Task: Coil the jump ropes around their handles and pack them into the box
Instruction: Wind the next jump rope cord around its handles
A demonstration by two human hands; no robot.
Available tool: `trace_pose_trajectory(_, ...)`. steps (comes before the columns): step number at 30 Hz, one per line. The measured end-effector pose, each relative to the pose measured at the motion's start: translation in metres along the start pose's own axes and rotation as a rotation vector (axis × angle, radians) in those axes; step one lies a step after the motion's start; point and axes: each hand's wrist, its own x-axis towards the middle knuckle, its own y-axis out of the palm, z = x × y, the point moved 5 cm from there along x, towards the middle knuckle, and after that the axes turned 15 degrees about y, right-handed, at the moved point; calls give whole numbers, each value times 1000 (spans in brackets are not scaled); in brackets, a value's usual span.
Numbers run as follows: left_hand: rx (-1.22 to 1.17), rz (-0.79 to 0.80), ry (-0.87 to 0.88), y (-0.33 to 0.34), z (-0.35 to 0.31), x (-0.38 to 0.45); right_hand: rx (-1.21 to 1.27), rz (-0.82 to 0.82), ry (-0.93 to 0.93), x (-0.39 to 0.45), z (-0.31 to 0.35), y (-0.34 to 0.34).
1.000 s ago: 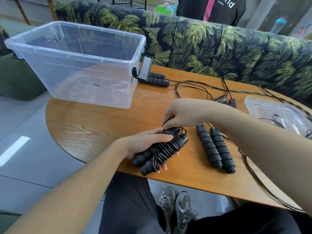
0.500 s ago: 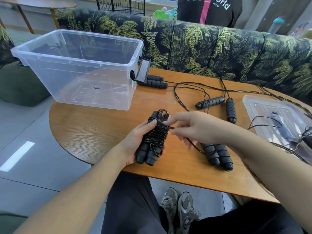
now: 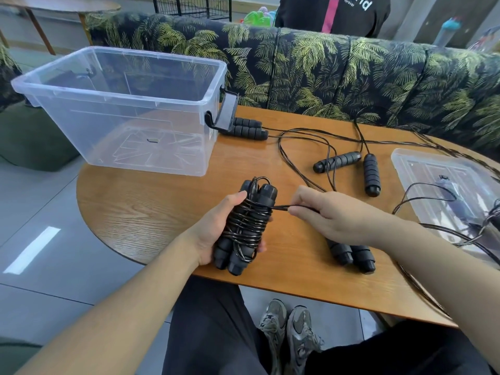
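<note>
We see the left hand (image 3: 216,234) wrapped round a coiled jump rope (image 3: 246,226), thumb up against the top turns and fingers curled behind the pair of handles, holding the bundle upright just above the wooden table (image 3: 151,212) near its front edge. The right hand (image 3: 335,215) sits just beside it to the right, thumb & forefinger pinching the loose cord end (image 3: 281,208), which runs taut from the top of the coil; the other fingers are curled in loosely. The clear plastic box (image 3: 119,109) stands at the table's far left w/ its black latch (image 3: 224,115) swung out (nothing visible inside it). Touching that latch side lie two handles side by side (image 3: 250,128). Further right, an uncoiled rope's two handles (image 3: 351,166) lie apart at an angle, cords looping across the table. Another pair of handles (image 3: 351,254) lies near the front edge, partly hidden under the right wrist. The clear lid (image 3: 422,169) rests at the far right w/ cord draped over it. Behind the table runs a palm-print sofa (image 3: 324,66).
</note>
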Motion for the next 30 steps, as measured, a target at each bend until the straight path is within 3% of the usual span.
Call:
trace_pose_trajectory(8, 4, 35, -68, 0, -3, 1, -244, -79, -239, 12, 1, 0)
trace_pose_trajectory(13, 80, 89, -63, 5, -2, 4, -419, -290, -295, 17, -5, -16)
trace_pose_trajectory(19, 113, 61, 53, 6, -1, 9, -74, -29, 144, 12, -15, 8)
trace_pose_trajectory(24, 114, 72, 73, 8, 4, 9, 330, -72, 361, 18, -11, 12)
trace_pose_trajectory(30, 148, 91, 58, 9, 6, 13, 602, 76, 546, 24, -16, 22)
